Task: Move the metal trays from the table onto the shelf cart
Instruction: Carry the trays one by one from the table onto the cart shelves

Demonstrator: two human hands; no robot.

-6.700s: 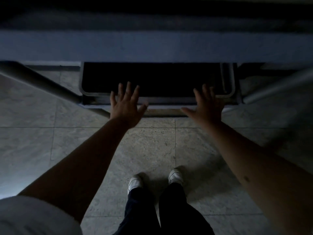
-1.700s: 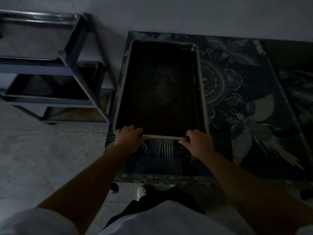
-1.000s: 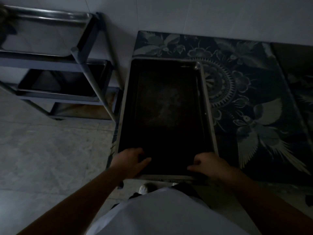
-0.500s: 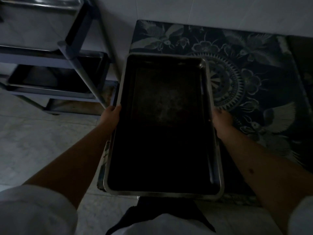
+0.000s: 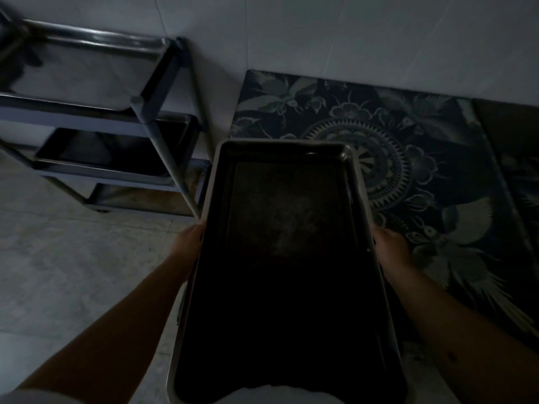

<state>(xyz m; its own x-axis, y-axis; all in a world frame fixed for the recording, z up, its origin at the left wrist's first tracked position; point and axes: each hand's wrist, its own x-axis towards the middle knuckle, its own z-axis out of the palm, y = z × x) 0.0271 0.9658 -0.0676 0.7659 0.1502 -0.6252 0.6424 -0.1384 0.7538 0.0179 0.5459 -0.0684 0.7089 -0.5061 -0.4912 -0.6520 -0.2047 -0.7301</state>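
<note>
- The metal tray (image 5: 287, 258) is now carried clear of the counter (image 5: 437, 176). Half a second back its near end was only hanging past the counter's front edge; now it's been drawn in until the near rim sits right up against the white shirt (image 5: 277, 395), with only the far end over the patterned cloth.
- Grip is the same as half a second ago, after being switched from the near short edge about a second back: the left hand (image 5: 189, 240) is wrapped on the left long rim, the right hand (image 5: 389, 246) on the right long rim, both roughly at mid-length. Fingers are mostly hidden under the rims, but both hands are clearly grasping the tray.
- The tray is kept about level, far end pointing at the wall. It looks empty, though the inside is so dark that can't be sworn to.
- What that means: the pick-up looks done and the carry is next. The shelf cart (image 5: 96, 112) is off to the left, so a turn that way is probably needed.
- On the cart, a shiny tray (image 5: 84, 68) is already sat on the top shelf and a dark tray (image 5: 116, 150) on the middle one. The bottom shelf (image 5: 140, 196) can't be fully made out from here.
- No other loose trays are spotted on the visible bit of counter, so this could be the last one. Just a guess.
- Brands, labels, writing: nothing readable. Only birds, flowers and a round medallion pattern on the cloth.
</note>
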